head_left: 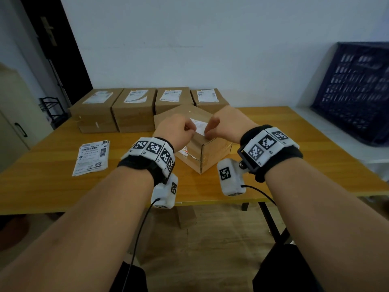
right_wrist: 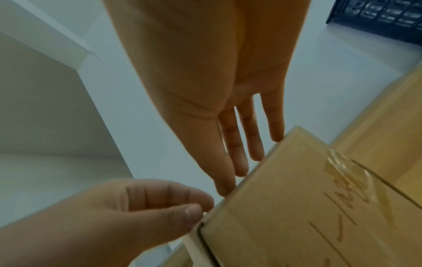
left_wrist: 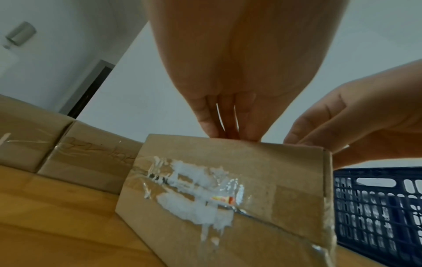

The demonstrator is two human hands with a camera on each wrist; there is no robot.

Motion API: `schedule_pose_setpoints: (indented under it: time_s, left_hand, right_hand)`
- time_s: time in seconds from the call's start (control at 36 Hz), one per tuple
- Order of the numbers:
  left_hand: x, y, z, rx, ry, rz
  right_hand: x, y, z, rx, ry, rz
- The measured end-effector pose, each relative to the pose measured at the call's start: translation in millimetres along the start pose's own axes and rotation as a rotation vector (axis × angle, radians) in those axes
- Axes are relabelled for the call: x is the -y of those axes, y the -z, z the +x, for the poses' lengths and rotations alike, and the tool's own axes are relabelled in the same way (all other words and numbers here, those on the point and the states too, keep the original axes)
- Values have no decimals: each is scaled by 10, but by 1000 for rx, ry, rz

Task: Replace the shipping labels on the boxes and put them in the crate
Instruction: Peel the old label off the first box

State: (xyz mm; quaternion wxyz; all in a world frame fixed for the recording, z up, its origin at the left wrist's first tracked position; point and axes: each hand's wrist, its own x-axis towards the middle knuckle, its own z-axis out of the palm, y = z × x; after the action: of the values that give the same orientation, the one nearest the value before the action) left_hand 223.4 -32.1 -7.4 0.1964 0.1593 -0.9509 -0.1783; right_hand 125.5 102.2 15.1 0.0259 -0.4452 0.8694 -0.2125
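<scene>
On the yellow wooden table (head_left: 273, 131), the brown cardboard box (head_left: 207, 152) sits mid-table, dark blue plastic crate (head_left: 355, 91) far right. Left hand (head_left: 175, 131) pinches its white paper label (head_left: 199, 126); right hand (head_left: 226, 123) lies flat, fingers straight, steadying. A hasty pull could tear the label.

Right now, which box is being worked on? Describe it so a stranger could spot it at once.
On the wooden table, in front of the row of four boxes along the wall, sits one box turned corner-on. Unlike the others, both hands are on its top label.
</scene>
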Motion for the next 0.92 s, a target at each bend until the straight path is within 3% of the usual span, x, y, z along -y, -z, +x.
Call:
schedule_pose_setpoints:
  time_s: [0.36,0.53,0.92]
  left_hand:
    - [24,33,-1,-11,37,-65]
    - [40,30,7,-17,55,-85]
    - [46,25,21,-30,16,-32]
  right_hand:
    - [89,131,228,224,-182,-60]
    - [148,160,305,291,-189,-150]
    - [160,17,231,194,-106,-144]
